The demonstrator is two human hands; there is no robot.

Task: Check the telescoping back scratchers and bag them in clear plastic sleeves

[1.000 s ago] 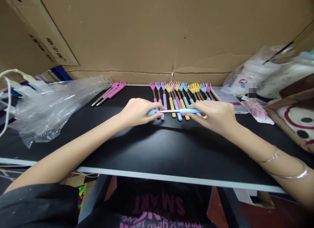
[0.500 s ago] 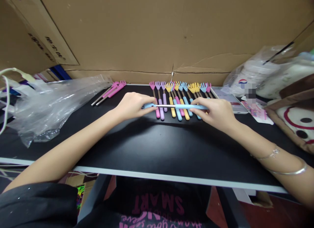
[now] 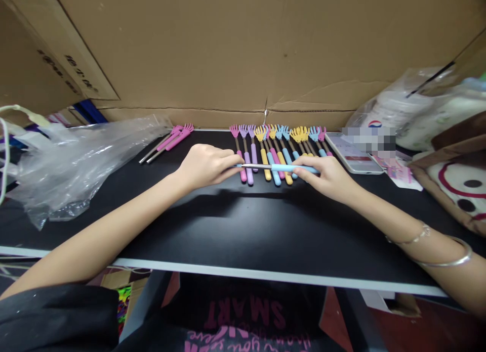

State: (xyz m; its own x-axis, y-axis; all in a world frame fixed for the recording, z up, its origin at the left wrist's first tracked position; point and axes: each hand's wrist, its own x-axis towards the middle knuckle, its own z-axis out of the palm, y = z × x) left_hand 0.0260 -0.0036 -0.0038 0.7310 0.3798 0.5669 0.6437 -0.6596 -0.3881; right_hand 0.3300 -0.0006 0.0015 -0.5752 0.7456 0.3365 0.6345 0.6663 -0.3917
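Between my hands, above the black tabletop, a light-blue back scratcher (image 3: 279,167) with a metal shaft is held level. My left hand (image 3: 208,166) is closed around its claw end, which my fingers mostly hide. At the other end my right hand (image 3: 324,175) pinches the blue handle. Just behind lies a row of several back scratchers (image 3: 264,157) in pink, purple, yellow and blue, claws pointing away from me. My right hand hides the handles at the row's right end.
Pink claw and metal rod pieces (image 3: 174,139) lie at the back left, beside a clear plastic bag (image 3: 87,165). On the right are a phone (image 3: 355,154), a bagged cup (image 3: 397,109) and a brown plush item (image 3: 455,175). A cardboard wall (image 3: 228,53) stands behind the table (image 3: 243,230).
My left fingers have wrapped further over the claw end, which showed more before. My right hand has shifted slightly left along with the handle. The scratcher stays between both hands.
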